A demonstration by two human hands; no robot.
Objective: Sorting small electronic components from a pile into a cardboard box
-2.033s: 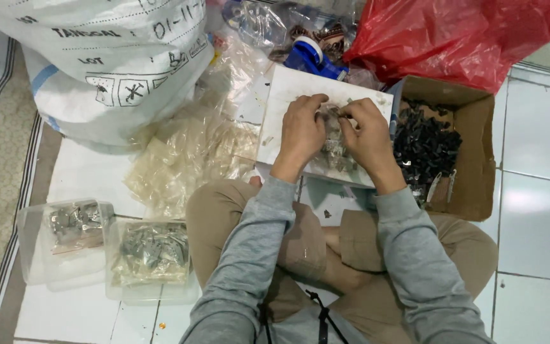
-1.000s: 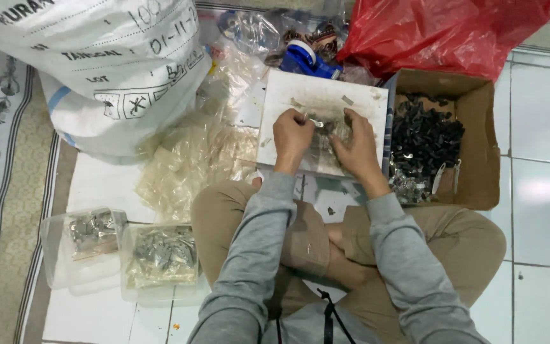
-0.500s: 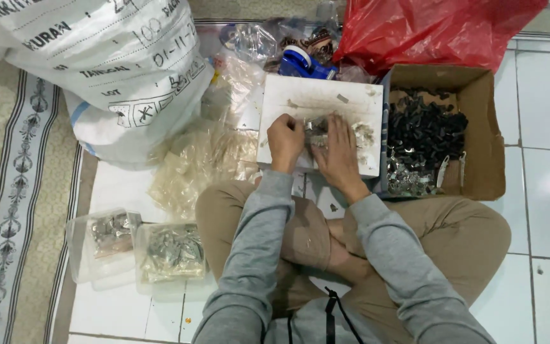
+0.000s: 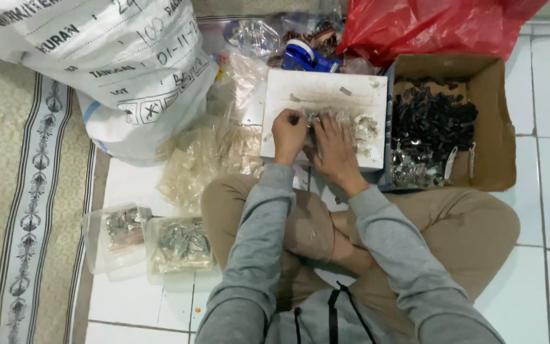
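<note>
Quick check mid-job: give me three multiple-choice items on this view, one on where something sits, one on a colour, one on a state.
1. Where is the cardboard box?
A. Right of the white board
B. On the rug
C. On the person's lap

2. What colour is the plastic bag at the top?
A. Blue
B. Red
C. Green

3. How are the two clear tubs on the floor?
A. Upside down
B. Stacked
C. Side by side, with small parts inside

Answers: 1 A, the box touches the board's right edge. 2 B, it is plainly red. 3 C, both sit upright next to each other, with contents showing.
</note>
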